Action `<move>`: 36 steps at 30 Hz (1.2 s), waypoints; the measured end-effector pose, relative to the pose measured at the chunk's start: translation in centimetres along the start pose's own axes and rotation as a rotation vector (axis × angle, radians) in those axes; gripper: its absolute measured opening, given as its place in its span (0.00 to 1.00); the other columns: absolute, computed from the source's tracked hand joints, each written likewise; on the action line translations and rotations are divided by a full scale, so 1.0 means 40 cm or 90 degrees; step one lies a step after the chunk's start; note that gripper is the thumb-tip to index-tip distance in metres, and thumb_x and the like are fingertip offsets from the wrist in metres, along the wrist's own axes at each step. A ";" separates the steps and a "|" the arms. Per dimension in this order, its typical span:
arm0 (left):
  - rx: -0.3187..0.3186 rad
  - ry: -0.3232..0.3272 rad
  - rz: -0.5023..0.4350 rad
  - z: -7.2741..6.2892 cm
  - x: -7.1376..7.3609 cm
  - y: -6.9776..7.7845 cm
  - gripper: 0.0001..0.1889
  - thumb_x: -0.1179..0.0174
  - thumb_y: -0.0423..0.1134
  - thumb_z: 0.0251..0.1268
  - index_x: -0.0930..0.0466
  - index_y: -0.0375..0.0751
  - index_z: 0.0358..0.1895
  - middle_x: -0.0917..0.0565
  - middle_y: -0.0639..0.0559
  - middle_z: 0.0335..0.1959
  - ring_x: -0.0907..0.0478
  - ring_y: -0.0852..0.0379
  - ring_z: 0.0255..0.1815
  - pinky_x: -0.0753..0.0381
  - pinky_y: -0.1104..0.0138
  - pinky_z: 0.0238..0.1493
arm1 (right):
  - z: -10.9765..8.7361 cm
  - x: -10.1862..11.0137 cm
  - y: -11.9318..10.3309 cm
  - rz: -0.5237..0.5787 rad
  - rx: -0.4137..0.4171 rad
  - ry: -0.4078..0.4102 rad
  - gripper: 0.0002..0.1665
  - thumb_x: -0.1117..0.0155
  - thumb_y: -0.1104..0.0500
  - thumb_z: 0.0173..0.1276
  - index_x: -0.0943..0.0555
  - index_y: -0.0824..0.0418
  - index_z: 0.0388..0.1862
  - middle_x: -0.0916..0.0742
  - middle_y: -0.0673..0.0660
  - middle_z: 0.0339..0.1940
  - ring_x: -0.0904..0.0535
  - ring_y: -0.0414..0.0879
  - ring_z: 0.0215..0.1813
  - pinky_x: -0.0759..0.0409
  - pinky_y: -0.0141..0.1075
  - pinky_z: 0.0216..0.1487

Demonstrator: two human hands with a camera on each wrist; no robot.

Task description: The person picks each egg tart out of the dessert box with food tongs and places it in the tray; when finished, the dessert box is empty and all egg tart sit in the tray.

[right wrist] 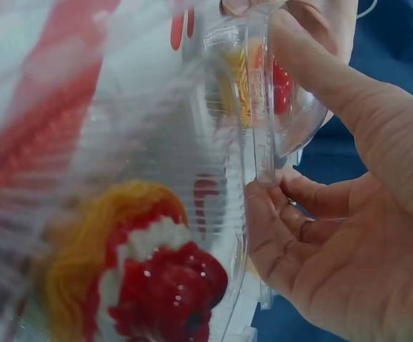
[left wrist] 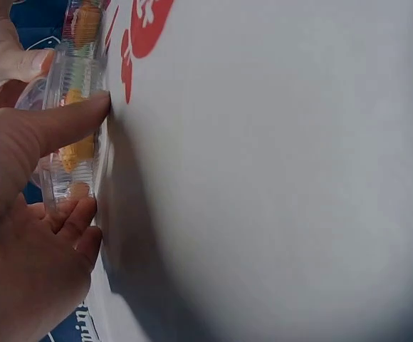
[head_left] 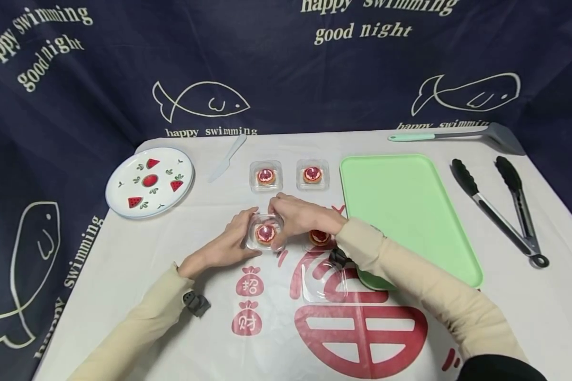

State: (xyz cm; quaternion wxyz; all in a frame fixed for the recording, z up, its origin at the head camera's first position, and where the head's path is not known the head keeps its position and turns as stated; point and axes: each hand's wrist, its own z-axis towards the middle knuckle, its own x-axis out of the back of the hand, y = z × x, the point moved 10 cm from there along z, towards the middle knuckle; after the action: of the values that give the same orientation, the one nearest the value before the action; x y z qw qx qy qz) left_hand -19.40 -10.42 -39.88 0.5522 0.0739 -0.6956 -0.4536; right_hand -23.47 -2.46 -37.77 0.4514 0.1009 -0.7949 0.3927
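Note:
A clear plastic tart box with a red-topped tart inside stands on the table between both hands. My left hand grips the box by its sides; in the left wrist view the thumb and fingers lie along opposite walls. From above, my right hand pinches the rim of its clear domed lid, which sits over the box. Under my right wrist, a second tart in a clear box is partly hidden. A loose clear plastic lid lies nearer me.
Behind the hands stand two more boxed tarts. To the left are a round watermelon-patterned plate and a pale plastic knife. A green tray, black tongs and a spatula lie to the right.

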 end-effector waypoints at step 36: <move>0.046 -0.006 0.003 0.017 0.005 -0.009 0.53 0.25 0.30 0.43 0.52 0.23 0.71 0.37 0.27 0.67 0.39 0.33 0.67 0.44 0.42 0.71 | -0.012 0.024 -0.047 -0.102 0.025 0.048 0.40 0.15 0.49 0.40 0.24 0.68 0.47 0.23 0.60 0.44 0.25 0.53 0.47 0.22 0.41 0.49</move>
State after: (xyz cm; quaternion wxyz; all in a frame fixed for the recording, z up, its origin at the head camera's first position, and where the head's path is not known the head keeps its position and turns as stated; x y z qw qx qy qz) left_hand -20.18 -10.39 -39.98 0.5471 0.0900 -0.7143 -0.4271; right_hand -22.72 -3.20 -35.86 0.5089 0.1584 -0.7590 0.3739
